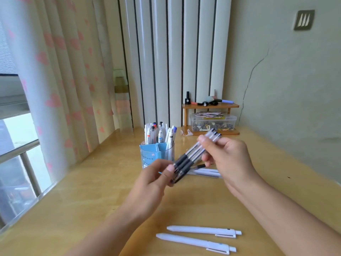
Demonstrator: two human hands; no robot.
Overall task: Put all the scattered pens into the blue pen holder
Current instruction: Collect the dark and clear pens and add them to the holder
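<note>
Both hands meet above the middle of the desk (83, 182), sharing one bundle of pens (193, 154) — clear barrels with dark rubber grips, lying side by side and slanting up to the right. The left hand (155, 180) pinches the lower, dark-grip end between thumb and curled fingers; the right hand (225, 154) wraps the upper end, fingers curled around it. Just behind the hands stands the blue pen holder (156, 154), already packed with upright pens in its back compartments. To do this step well, I would square the tips together, turn the bundle upright and lower it into a compartment with room to spare. Two white pens (199, 237) lie on the desk near its front edge, and more white pens (204, 172) lie past the hands, partly hidden. Motion blur makes the bundle's count uncertain — three or four. The holder's front compartment is largely blocked from view.
</note>
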